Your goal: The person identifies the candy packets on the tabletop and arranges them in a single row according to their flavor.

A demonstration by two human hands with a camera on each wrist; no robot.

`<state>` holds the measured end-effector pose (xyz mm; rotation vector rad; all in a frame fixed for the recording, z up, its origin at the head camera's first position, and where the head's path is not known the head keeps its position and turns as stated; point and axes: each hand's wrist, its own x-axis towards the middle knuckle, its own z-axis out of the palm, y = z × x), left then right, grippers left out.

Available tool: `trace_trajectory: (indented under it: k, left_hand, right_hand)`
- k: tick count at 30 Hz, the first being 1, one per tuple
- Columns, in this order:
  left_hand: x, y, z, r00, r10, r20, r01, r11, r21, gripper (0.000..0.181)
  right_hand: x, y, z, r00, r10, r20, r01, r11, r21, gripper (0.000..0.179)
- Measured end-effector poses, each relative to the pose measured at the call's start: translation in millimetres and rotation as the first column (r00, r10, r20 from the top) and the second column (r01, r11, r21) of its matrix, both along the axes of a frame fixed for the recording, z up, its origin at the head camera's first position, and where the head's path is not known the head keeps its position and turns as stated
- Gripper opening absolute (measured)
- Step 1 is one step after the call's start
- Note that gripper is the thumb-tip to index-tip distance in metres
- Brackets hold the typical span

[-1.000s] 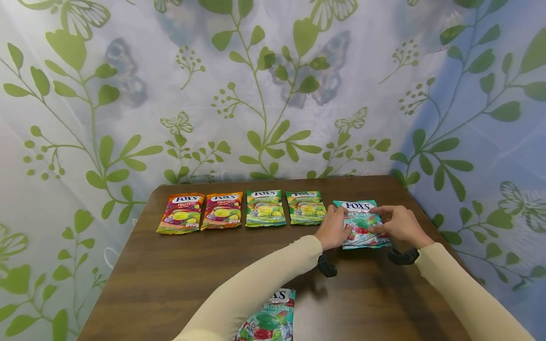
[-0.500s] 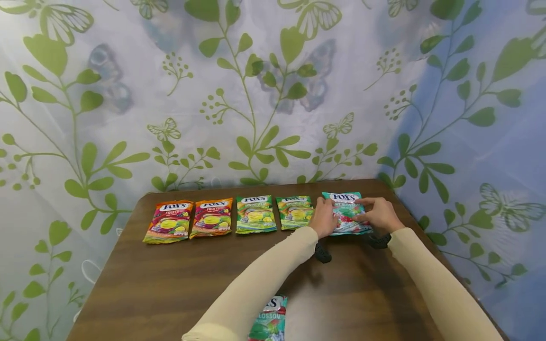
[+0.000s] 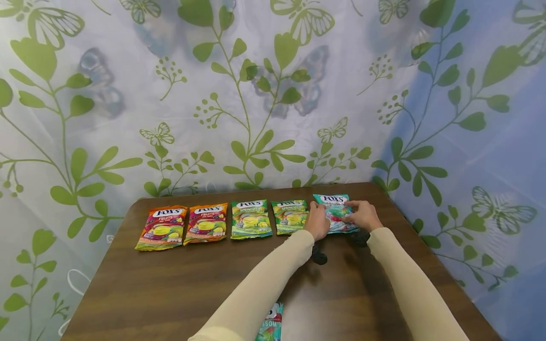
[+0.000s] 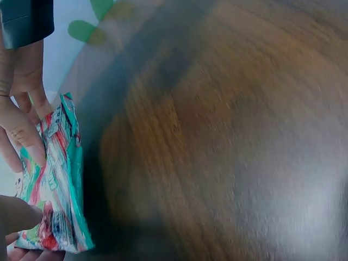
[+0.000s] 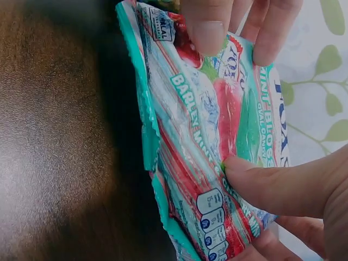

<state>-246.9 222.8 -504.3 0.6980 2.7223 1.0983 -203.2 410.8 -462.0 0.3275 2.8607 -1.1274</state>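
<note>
Both hands hold a teal Fox's mint blossom candy bag (image 3: pixel 337 212) by its sides at the right end of a row of bags. The left hand (image 3: pixel 317 222) grips the left side and the right hand (image 3: pixel 362 216) the right side. In the right wrist view, thumbs press the front of the candy bag (image 5: pixel 201 119), with fingers curled behind its edges. The left wrist view shows the candy bag (image 4: pixel 60 185) tilted, its lower seam facing the table. Just left of it lies a green spring tea candy bag (image 3: pixel 290 219).
Further left along the row lie another spring tea bag (image 3: pixel 251 221) and two orange fruits candy bags (image 3: pixel 162 228) (image 3: pixel 206 224). A second mint blossom bag (image 3: pixel 270 327) lies near the front, partly hidden by the left sleeve. A leaf-patterned curtain (image 3: pixel 256 94) hangs behind the brown table (image 3: pixel 183 289).
Both hands have moved the mint blossom bag back and slightly left, in line with the row. The head view has shifted, so the front bag shows less.
</note>
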Motion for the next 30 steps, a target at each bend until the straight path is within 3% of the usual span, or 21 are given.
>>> trace_trajectory:
  k: [3,7,10,13,17,20,23,28,30]
  left_hand:
    - [4.3,-4.6,9.8,1.0,-0.019,0.006,0.02,0.997,-0.078,0.049]
    - [-0.5,-1.2,-0.1,1.0,-0.022,0.014,0.024,0.994,-0.109,0.062]
    - [-6.7,2.6,-12.8,1.0,-0.014,-0.011,0.012,0.994,-0.11,0.06]
    - [-4.2,-0.9,-8.0,0.998,-0.022,-0.06,0.012,0.987,-0.157,0.054]
    - [9.0,-10.0,14.3,0.996,-0.048,-0.08,0.026,0.968,-0.251,0.05]
    - [15.5,-13.1,23.9,0.995,-0.06,-0.077,0.034,0.952,-0.303,0.05]
    - [13.3,-11.8,20.2,0.993,-0.069,-0.099,0.032,0.942,-0.333,0.049]
    - [14.9,-13.7,26.5,0.993,-0.088,-0.076,0.05,0.914,-0.402,0.048]
    - [11.2,-11.2,21.9,0.991,-0.104,-0.082,0.06,0.904,-0.424,0.042]
  right_hand:
    - [-1.6,-2.0,-2.7,1.0,-0.004,0.005,0.004,1.0,0.006,0.06]
    - [-2.7,-2.7,-4.5,1.0,0.01,0.0,-0.01,0.999,0.034,0.059]
    - [-4.5,-3.7,-5.2,1.0,0.027,-0.001,-0.027,0.999,0.039,0.059]
    - [-6.6,-4.6,-5.4,0.999,0.037,-0.001,-0.036,0.999,0.039,0.06]
    - [-9.5,-4.3,-7.4,0.999,0.035,0.002,-0.035,0.999,0.023,0.06]
    - [-9.8,-4.5,-8.1,0.999,0.037,-0.002,-0.037,0.999,0.011,0.06]
    - [-7.8,-4.8,-7.2,0.999,0.042,-0.011,-0.042,0.999,0.011,0.06]
    - [-6.1,-5.0,-6.9,0.999,0.042,-0.013,-0.042,0.999,0.021,0.057]
    - [-5.9,-4.7,-7.0,0.999,0.034,-0.019,-0.033,0.999,0.027,0.056]
